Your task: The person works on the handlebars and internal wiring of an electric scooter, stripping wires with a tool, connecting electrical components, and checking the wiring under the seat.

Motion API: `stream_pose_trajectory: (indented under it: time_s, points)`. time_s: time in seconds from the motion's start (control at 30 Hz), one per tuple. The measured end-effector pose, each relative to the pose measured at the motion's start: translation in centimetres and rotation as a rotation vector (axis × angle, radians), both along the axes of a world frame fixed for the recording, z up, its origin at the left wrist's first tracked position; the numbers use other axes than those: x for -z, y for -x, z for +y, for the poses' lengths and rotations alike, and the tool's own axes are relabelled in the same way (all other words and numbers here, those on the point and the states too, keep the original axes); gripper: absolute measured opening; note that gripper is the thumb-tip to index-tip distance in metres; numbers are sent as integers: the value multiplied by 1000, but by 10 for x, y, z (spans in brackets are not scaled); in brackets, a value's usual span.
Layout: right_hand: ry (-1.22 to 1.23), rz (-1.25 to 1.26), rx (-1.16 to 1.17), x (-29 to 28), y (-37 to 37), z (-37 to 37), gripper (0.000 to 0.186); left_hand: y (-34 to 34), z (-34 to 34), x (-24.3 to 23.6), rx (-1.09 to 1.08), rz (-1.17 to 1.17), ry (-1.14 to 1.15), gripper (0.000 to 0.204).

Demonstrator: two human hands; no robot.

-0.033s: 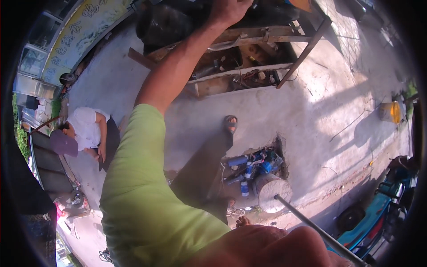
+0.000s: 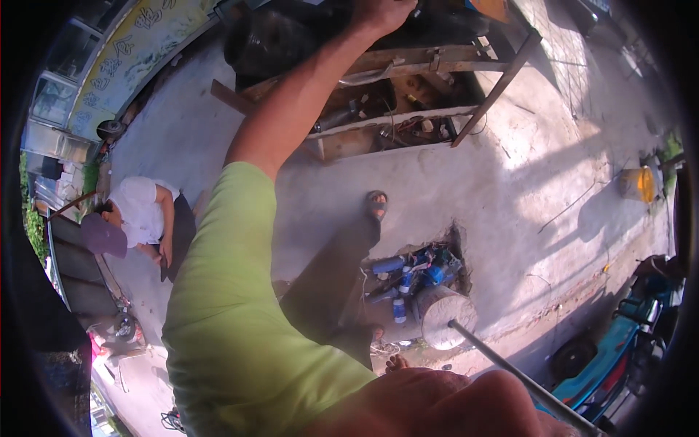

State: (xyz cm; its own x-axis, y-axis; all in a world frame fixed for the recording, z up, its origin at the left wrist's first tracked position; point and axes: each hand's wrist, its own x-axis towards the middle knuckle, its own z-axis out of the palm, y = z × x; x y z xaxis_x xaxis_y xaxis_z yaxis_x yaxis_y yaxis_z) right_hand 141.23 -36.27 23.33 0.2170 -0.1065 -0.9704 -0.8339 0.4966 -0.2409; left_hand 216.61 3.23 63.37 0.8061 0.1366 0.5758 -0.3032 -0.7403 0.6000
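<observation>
My left arm, in a light green sleeve, stretches up over a battered wooden workbench frame. At the picture's upper edge my left hand [image 2: 382, 13] has curled fingers and is partly cut off. What lies in the fingers is too small to make out. Below the hand, the bench's wooden trays [image 2: 389, 142] hold loose small parts, wires and scraps. A large dark, bulky object [image 2: 266, 44] lies on the bench left of my forearm. My right hand cannot be made out. Bare digits [image 2: 397, 363] show low in the picture, and I cannot tell whether they are fingers or toes.
A person [image 2: 142, 211] in a white top and cap sits at the left. Blue bottles and scraps [image 2: 408, 280] fill a floor pit beside a round pale block [image 2: 448, 320] with a metal pole [image 2: 502, 360]. A yellow bucket [image 2: 638, 185] and turquoise vehicle [image 2: 611, 357] stand right.
My left arm has shifted very slightly up and to the right, with the hand still at the upper edge. Little else differs.
</observation>
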Motion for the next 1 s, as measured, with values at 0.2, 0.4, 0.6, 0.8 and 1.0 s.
stream_pose_trajectory:
  time_s: [0.2,0.4,0.6,0.8,1.0]
  points:
    - [-15,-29,45,-2,-1,1,32,-88,-3,31,-198,281,-129,48]
    - [-2,-29,54,-14,2,5,30,-94,26,31,2,356,497,40]
    - [-39,-38,104,-22,16,8,18,-47,65,-9,696,293,1343,22]
    - [-74,-79,69,-19,29,-2,10,47,39,-54,908,137,1220,33]
    - [-60,-109,79,-32,40,-15,10,110,-7,-53,1140,57,1222,48]
